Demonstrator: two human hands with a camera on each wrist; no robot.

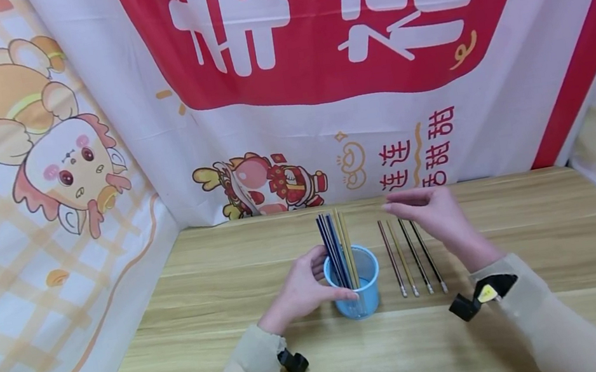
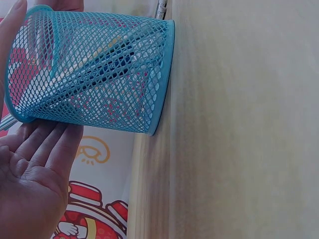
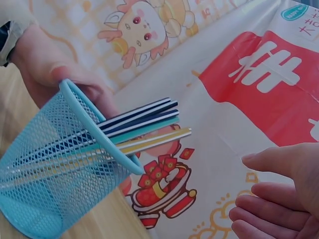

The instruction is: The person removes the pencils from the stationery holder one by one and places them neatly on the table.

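A light blue mesh pen holder stands upright on the table, with dark blue, teal and gold pencils leaning inside it. My left hand holds it from the left, thumb across the near side near the rim and fingers round the far side; in the left wrist view those fingers lie along the mesh. Off to the right, my right hand hovers with nothing in it, fingers extended, over the far ends of several pencils. These lie side by side, dark red, gold and black, eraser ends towards me.
The wooden table runs back to a printed cloth hanging behind it. Another cloth with cartoon figures closes off the left side. Black wrist cameras sit on both sleeves.
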